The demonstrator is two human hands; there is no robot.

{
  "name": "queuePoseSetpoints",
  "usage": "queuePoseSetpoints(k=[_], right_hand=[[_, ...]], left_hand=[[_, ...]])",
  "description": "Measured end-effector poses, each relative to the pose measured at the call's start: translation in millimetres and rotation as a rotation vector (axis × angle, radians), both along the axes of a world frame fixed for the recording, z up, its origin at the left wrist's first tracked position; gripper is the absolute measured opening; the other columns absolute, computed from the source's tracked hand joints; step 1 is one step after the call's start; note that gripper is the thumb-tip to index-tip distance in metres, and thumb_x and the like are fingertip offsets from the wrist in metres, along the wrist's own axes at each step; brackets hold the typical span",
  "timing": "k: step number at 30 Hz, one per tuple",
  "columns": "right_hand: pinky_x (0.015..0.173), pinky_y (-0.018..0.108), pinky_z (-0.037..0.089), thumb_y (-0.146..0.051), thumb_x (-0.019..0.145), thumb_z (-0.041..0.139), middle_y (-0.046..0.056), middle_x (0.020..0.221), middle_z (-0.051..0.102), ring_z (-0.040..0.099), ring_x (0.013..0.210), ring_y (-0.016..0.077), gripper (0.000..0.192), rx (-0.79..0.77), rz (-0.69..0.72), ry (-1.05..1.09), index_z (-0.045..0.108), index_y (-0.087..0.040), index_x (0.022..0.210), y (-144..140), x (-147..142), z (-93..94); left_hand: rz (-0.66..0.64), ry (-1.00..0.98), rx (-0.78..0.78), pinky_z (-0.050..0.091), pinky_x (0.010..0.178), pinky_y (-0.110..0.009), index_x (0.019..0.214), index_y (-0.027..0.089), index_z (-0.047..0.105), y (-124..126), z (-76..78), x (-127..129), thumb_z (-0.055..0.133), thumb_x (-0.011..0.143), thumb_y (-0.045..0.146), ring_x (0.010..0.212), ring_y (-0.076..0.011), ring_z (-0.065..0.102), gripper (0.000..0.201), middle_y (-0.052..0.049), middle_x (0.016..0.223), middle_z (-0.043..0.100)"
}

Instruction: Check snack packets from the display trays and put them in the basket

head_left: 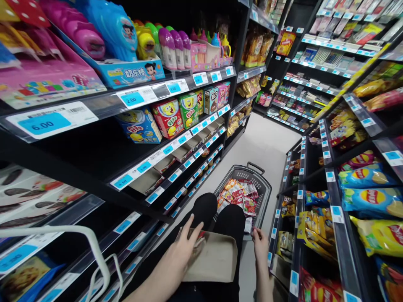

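I am crouched in a shop aisle with a brown cardboard tray (pixel 217 260) resting on my black-trousered knees. My left hand (pixel 185 247) reaches into the tray's left side with fingers spread over small snack packets there; what it grips is hidden. My right hand (pixel 260 245) is at the tray's right, its fingers closed around a small packet near the rim of a grey shopping basket (pixel 264 188). The basket stands on the floor just beyond my knees and holds several red and white snack packets (pixel 239 195).
Black shelves line both sides of the narrow aisle. Toys and boxed sweets (pixel 176 113) fill the left shelves; chip bags (pixel 371 197) fill the right. A white wire frame (pixel 94 247) juts out at lower left. Pale floor (pixel 261 142) runs ahead to more shelves.
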State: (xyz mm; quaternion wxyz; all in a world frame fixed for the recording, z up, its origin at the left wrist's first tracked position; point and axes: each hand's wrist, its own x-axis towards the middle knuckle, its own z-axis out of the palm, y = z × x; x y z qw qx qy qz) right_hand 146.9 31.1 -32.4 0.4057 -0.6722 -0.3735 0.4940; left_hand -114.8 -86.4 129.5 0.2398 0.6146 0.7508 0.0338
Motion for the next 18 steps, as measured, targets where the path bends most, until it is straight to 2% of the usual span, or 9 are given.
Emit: queuePoseSetpoints(k=[2, 4, 5, 7, 10, 12, 14, 16, 18], right_hand=[[0.070, 0.031, 0.053, -0.041, 0.086, 0.065, 0.000, 0.082, 0.066, 0.063, 0.071, 0.0130, 0.027, 0.027, 0.030, 0.089, 0.064, -0.014, 0.088, -12, -9, 21.8], [0.068, 0.029, 0.052, -0.054, 0.076, 0.070, 0.001, 0.079, 0.067, 0.062, 0.066, 0.0134, 0.041, 0.029, 0.100, 0.218, 0.066, -0.015, 0.088, -24, -22, 47.4], [0.065, 0.029, 0.052, -0.061, 0.072, 0.069, 0.002, 0.079, 0.068, 0.062, 0.063, 0.0138, 0.049, 0.019, 0.151, 0.293, 0.066, -0.016, 0.090, -30, -29, 60.6], [0.057, 0.030, 0.052, -0.070, 0.074, 0.060, 0.006, 0.084, 0.071, 0.063, 0.061, 0.0162, 0.059, -0.033, 0.277, 0.452, 0.066, -0.016, 0.100, -43, -43, 85.6], [0.058, 0.035, 0.054, -0.072, 0.081, 0.048, 0.013, 0.092, 0.072, 0.068, 0.071, 0.0226, 0.067, -0.127, 0.439, 0.630, 0.065, -0.015, 0.112, -57, -56, 115.2], [0.063, 0.039, 0.055, -0.073, 0.081, 0.046, 0.014, 0.101, 0.071, 0.068, 0.079, 0.0244, 0.069, -0.174, 0.493, 0.744, 0.063, -0.017, 0.118, -61, -59, 128.5], [0.069, 0.042, 0.055, -0.073, 0.079, 0.051, 0.012, 0.109, 0.070, 0.068, 0.085, 0.0251, 0.066, -0.247, 0.521, 0.937, 0.062, -0.022, 0.119, -60, -58, 137.7], [0.074, 0.043, 0.054, -0.072, 0.075, 0.057, 0.012, 0.113, 0.069, 0.067, 0.089, 0.0261, 0.066, -0.314, 0.530, 1.152, 0.064, -0.022, 0.118, -58, -58, 143.9], [0.076, 0.042, 0.053, -0.070, 0.076, 0.059, 0.013, 0.113, 0.069, 0.066, 0.090, 0.0258, 0.065, -0.317, 0.504, 1.264, 0.066, -0.019, 0.116, -57, -59, 148.3]], left_hand=[[0.031, -0.256, 0.027, 0.051, 0.091, -0.037, 0.144, 0.019, 0.040, 8, 20.8, -5, 0.045, 0.073, 0.001, 0.110, -0.0273, 0.065, 0.073, -0.014, 0.134, 0.060], [0.110, -0.497, 0.014, 0.050, 0.090, -0.035, 0.125, 0.023, 0.060, 19, 41.4, -6, 0.050, 0.075, 0.009, 0.105, -0.0267, 0.066, 0.053, -0.006, 0.112, 0.073], [0.121, -0.644, -0.005, 0.050, 0.087, -0.033, 0.112, 0.020, 0.068, 24, 50.0, -5, 0.054, 0.075, 0.013, 0.099, -0.0268, 0.067, 0.040, -0.005, 0.104, 0.075], [0.149, -0.889, 0.010, 0.051, 0.079, -0.030, 0.094, 0.017, 0.072, 33, 62.4, -2, 0.060, 0.074, 0.019, 0.089, -0.0254, 0.068, 0.023, -0.004, 0.092, 0.076], [0.129, -1.018, 0.114, 0.049, 0.065, -0.026, 0.077, 0.016, 0.074, 39, 70.0, 2, 0.067, 0.074, 0.020, 0.072, -0.0204, 0.066, 0.009, -0.003, 0.076, 0.073], [0.015, -1.037, 0.205, 0.048, 0.063, -0.026, 0.071, 0.017, 0.076, 39, 71.0, 2, 0.068, 0.078, 0.019, 0.066, -0.0186, 0.065, 0.011, -0.004, 0.071, 0.073], [-0.176, -1.106, 0.334, 0.051, 0.065, -0.029, 0.072, 0.017, 0.078, 38, 71.8, -1, 0.065, 0.084, 0.020, 0.067, -0.0193, 0.067, 0.018, -0.007, 0.071, 0.075], [-0.354, -1.165, 0.471, 0.053, 0.069, -0.031, 0.075, 0.019, 0.079, 38, 73.9, -5, 0.060, 0.090, 0.023, 0.071, -0.0204, 0.068, 0.024, -0.010, 0.072, 0.077], [-0.464, -1.129, 0.549, 0.052, 0.074, -0.032, 0.075, 0.021, 0.079, 40, 77.4, -9, 0.057, 0.092, 0.025, 0.081, -0.0219, 0.067, 0.028, -0.009, 0.070, 0.077]])
